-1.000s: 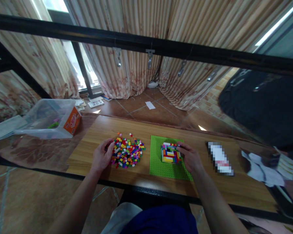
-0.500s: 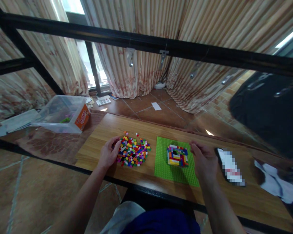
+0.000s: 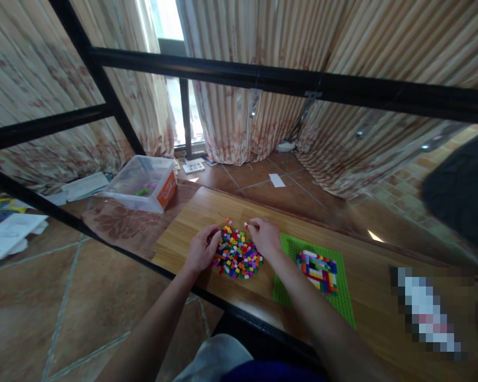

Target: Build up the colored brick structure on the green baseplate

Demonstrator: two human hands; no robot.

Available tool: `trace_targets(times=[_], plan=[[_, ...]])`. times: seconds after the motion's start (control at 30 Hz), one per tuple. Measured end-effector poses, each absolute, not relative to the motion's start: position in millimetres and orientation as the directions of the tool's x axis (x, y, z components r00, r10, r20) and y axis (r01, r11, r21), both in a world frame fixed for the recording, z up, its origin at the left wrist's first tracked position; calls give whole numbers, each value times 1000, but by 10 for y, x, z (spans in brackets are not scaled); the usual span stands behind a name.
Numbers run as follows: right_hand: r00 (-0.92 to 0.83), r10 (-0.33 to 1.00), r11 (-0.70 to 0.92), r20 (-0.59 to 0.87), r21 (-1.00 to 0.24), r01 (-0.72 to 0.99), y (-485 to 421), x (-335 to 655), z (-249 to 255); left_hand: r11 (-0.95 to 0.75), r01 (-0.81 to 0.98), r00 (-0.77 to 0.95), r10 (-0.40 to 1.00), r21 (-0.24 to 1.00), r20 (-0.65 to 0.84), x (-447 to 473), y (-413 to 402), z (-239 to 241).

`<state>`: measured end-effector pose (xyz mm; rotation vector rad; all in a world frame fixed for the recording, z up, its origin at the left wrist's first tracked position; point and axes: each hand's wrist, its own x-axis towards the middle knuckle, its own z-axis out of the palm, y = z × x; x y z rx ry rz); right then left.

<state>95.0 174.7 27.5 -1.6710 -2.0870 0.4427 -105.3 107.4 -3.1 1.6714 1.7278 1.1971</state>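
Note:
A pile of small colourful building bricks [image 3: 239, 254] lies on the wooden table. My left hand [image 3: 202, 248] rests against the pile's left edge, thumb and fingers curved but apart, with nothing visible between them. Over the upper right edge of the pile is my right hand [image 3: 265, 236], its fingers apart and their tips close to a small white and red brick [image 3: 246, 225]. Right of the pile, partly covered by my right forearm, lies a green baseplate [image 3: 344, 297]. On it stands a hollow, multicoloured brick structure [image 3: 318, 270].
A clear plastic box [image 3: 137, 183] with an orange label stands beyond the table's left end. Toward the right lies a pixelated phone-like object [image 3: 428, 313]. A black metal bar [image 3: 271, 77] crosses in front of the curtains. White packaging [image 3: 11, 239] is at far left.
My right hand has moved left from the baseplate's right edge to the brick pile. My left hand stays beside the pile. The view has turned left.

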Motion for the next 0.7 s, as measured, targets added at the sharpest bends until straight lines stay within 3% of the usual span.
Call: trace_targets(times=[0.1, 0.3, 0.37, 0.53, 0.7], plan=[[-241, 965, 263, 106, -396, 879, 1861, 793, 202, -117, 561, -169, 953, 820, 252, -1046, 1072, -24], [-249, 961, 276, 120, -395, 876, 1861, 765, 143, -117, 560, -172, 952, 820, 253, -1047, 1064, -12], [-222, 964, 265, 149, -444, 856, 1761, 836, 184, -113, 557, -178, 951, 823, 251, -1049, 1063, -16], [-122, 973, 228, 197, -714, 662, 1308, 1113, 341, -104, 544, -176, 956, 833, 235, -1051, 1065, -21], [-68, 987, 161, 147, -842, 516, 860, 1336, 369, -104, 551, -180, 954, 828, 239, -1052, 1067, -7]])
